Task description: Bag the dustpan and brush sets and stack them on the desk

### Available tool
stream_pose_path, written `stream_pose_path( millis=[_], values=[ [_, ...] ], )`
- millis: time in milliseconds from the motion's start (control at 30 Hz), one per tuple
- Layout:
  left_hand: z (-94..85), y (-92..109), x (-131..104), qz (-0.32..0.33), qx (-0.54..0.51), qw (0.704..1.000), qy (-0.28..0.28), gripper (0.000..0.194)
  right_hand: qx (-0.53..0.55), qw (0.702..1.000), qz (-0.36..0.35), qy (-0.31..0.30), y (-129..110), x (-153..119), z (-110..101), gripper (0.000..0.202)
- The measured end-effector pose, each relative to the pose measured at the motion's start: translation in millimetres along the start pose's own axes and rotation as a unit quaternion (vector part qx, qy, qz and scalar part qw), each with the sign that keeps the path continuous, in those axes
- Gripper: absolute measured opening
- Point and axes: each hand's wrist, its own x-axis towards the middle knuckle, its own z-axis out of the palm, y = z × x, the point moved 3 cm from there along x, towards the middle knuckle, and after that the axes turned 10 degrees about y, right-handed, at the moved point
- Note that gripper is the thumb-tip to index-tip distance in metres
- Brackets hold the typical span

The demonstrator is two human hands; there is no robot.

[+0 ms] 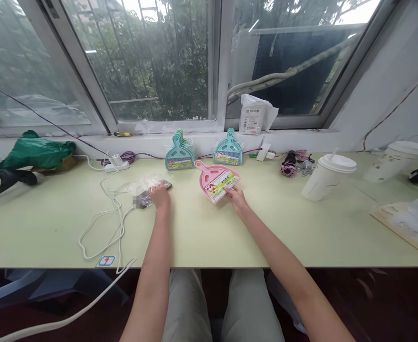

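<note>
My right hand (235,197) grips a pink dustpan (206,175) by its lower right edge, tilted above the table. A white-bristled brush and a bright green-and-yellow label (223,186) lie across the pan. My left hand (160,194) is closed at a thin clear plastic bag (143,183), right over a dark phone (166,184); its fingertips are partly hidden. Behind, a row of turquoise dustpans (179,154) in clear wrap leans near the wall. Another turquoise dustpan (228,149) stands to its right.
White cables (119,218) loop over the table on the left, near a power strip (116,165). A green plastic bag (34,149) lies far left. On the right stand a white lidded cup (328,175), a folded umbrella (290,164) and a tissue pack (408,225).
</note>
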Motion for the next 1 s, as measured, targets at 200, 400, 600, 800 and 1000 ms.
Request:
stream_pose_path(
  millis=[200,400,600,800,1000],
  values=[
    [-15.0,42,-9,0.116,-0.138,0.983,0.015,0.042,-0.001,1.0,0.0,0.013,-4,1,-3,0.021],
    [-21.1,66,-22,0.2,-0.194,0.959,-0.051,0.042,0.007,1.0,-0.014,0.019,-11,6,-10,0.019],
    [-11.4,58,-22,0.112,-0.15,0.98,-0.073,0.034,-0.068,0.997,0.021,0.008,-18,12,-17,0.015],
    [3.2,60,-29,0.128,-0.095,0.984,-0.082,0.03,-0.146,0.985,0.076,-0.058,-28,9,-20,0.014],
    [8.8,57,-28,0.12,-0.091,0.984,-0.092,0.027,-0.156,0.982,0.09,-0.052,-30,12,-27,0.014]
  ],
)
